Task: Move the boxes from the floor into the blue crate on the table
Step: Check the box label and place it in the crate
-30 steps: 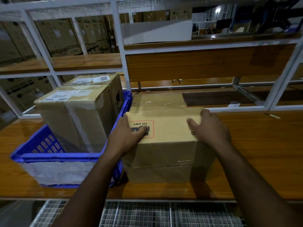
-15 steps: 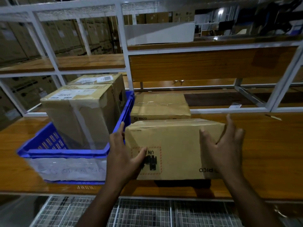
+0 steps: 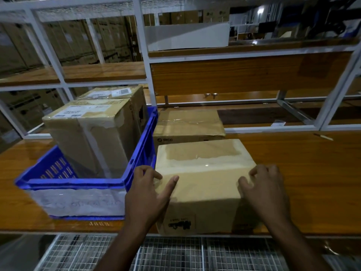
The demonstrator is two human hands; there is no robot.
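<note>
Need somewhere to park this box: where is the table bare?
Bare wood lies right of the held box, out to the white frame. The blue crate has a gap only at its near end; two boxes crowd the rest.

Your left hand (image 3: 148, 194) and right hand (image 3: 267, 192) cover the near box (image 3: 203, 173)'s top corners, its front label at 6 o'clock is blurred, and the blue crate (image 3: 78, 184) hides both inner boxes' bases.
</note>
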